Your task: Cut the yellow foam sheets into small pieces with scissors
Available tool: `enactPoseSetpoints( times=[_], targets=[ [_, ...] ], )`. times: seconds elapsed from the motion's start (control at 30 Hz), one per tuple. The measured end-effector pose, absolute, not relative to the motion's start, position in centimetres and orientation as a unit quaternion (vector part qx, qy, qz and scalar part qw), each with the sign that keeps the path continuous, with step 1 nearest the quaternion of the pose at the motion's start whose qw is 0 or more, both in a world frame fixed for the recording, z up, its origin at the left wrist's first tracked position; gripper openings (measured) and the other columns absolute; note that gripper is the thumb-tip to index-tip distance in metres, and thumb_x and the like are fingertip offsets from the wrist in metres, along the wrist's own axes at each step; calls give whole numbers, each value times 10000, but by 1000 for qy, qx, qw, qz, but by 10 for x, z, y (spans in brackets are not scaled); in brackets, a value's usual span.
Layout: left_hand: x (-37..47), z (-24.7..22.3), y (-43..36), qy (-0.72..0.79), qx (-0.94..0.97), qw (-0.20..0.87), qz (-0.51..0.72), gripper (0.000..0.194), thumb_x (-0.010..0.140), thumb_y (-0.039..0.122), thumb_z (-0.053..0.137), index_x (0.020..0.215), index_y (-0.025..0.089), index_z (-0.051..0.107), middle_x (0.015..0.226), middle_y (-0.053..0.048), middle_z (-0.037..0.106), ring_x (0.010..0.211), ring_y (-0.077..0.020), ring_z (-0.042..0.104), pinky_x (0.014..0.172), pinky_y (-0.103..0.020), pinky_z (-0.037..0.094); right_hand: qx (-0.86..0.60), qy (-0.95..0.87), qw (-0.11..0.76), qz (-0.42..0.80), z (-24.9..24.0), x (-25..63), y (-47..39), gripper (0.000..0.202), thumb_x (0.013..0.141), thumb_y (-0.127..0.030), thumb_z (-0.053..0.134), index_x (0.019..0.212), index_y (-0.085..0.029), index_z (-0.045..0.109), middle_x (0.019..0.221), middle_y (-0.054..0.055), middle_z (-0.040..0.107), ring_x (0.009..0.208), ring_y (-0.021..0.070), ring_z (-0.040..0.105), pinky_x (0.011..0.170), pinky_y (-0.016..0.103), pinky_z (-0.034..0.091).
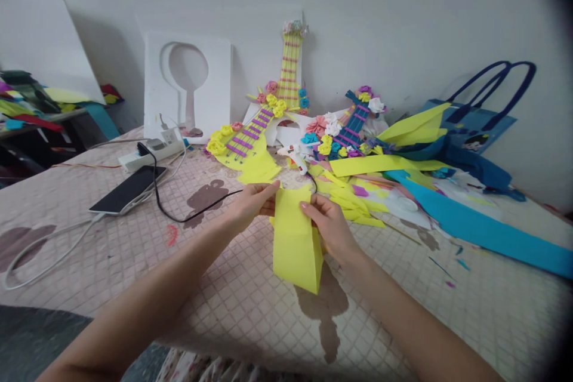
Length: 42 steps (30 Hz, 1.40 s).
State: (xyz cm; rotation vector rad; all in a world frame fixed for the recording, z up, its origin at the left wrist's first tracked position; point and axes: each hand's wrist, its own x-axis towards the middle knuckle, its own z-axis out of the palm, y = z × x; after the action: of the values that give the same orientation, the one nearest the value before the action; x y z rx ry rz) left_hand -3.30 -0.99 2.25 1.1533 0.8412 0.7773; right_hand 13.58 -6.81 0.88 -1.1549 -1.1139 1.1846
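Both hands pinch a folded strip of yellow crepe paper (pixel 293 239) above the table. My left hand (pixel 257 198) grips its upper left edge between thumb and fingers. At the upper right edge, my right hand (pixel 330 224) is closed on the same strip, thumb in front. The lower part of the paper hangs down toward me in a loop. Just beyond the hands lies a white glue gun (pixel 294 158). Behind it is a guitar-shaped craft (pixel 248 137) with yellow paper, purple bars and paper flowers.
A phone (pixel 128 190) and a power strip (pixel 152 152) with cables lie left. To the right are yellow scraps (pixel 353 200), a blue paper strip (pixel 487 221) and a blue tote bag (pixel 490 125). A white foam board (pixel 152 89) with a cutout leans against the wall.
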Motion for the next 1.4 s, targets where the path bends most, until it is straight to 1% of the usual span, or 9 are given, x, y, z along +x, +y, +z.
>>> enactPoseSetpoints(
  times=[0.23,0.5,0.63,0.77,0.97,1.07,1.17,1.33,1.4],
  targets=[
    [-31,21,-14,387,558,641,358,329,660,421,699,709,111,600,648,-17,604,555,-87,550,542,-214,426,-459,-490,541,506,10,135,-69,237,726,-413,627,712,-197,533,615,-30,520,537,114,473,503,230,383],
    [-30,24,-18,374,554,675,313,364,695,470,652,726,108,616,702,-47,643,608,-120,598,600,-254,473,-476,-470,577,468,10,138,-65,229,743,-377,619,648,-187,535,553,-55,439,486,88,402,478,215,351],
    [-28,27,-21,372,573,690,238,369,616,414,735,764,89,638,755,-79,667,637,-141,617,597,-261,488,-473,-437,614,457,9,142,-61,224,732,-383,633,665,-191,540,580,-51,462,494,91,430,484,219,383],
    [-29,24,-18,390,560,681,266,361,608,414,738,714,89,621,721,-76,662,613,-140,613,588,-267,493,-462,-420,593,508,12,142,-62,228,733,-410,622,831,-223,537,709,-23,580,587,135,549,554,264,461],
    [-34,20,-10,393,550,653,342,345,672,422,690,732,97,589,708,-46,620,604,-110,587,607,-258,489,-449,-450,562,529,13,134,-70,491,698,-283,658,1128,-267,423,765,-10,632,649,165,599,599,290,478],
    [-33,23,-13,390,548,642,368,402,707,423,659,973,139,556,794,-39,611,668,-121,594,626,-271,496,-452,-452,578,507,11,135,-70,512,726,-274,630,1182,-283,397,815,-4,640,700,169,606,648,305,480],
    [-30,25,-19,376,569,620,388,545,708,382,666,1173,229,425,804,-5,576,705,-127,585,623,-274,499,-453,-454,591,489,12,139,-68,521,741,-265,612,1208,-303,385,812,-15,631,726,164,603,676,305,475],
    [-28,18,-20,324,628,598,379,326,713,350,658,944,209,476,846,-5,566,688,-108,572,591,-232,468,-453,-478,594,462,14,141,-67,526,751,-250,602,1222,-320,380,740,-34,593,660,145,572,632,281,462],
    [-28,17,-19,319,621,606,381,319,708,350,664,904,198,464,868,-13,572,712,-111,577,610,-233,466,-452,-481,595,458,13,141,-66,524,758,-246,595,1227,-327,375,742,-32,587,665,147,571,632,283,463]
  ],
)
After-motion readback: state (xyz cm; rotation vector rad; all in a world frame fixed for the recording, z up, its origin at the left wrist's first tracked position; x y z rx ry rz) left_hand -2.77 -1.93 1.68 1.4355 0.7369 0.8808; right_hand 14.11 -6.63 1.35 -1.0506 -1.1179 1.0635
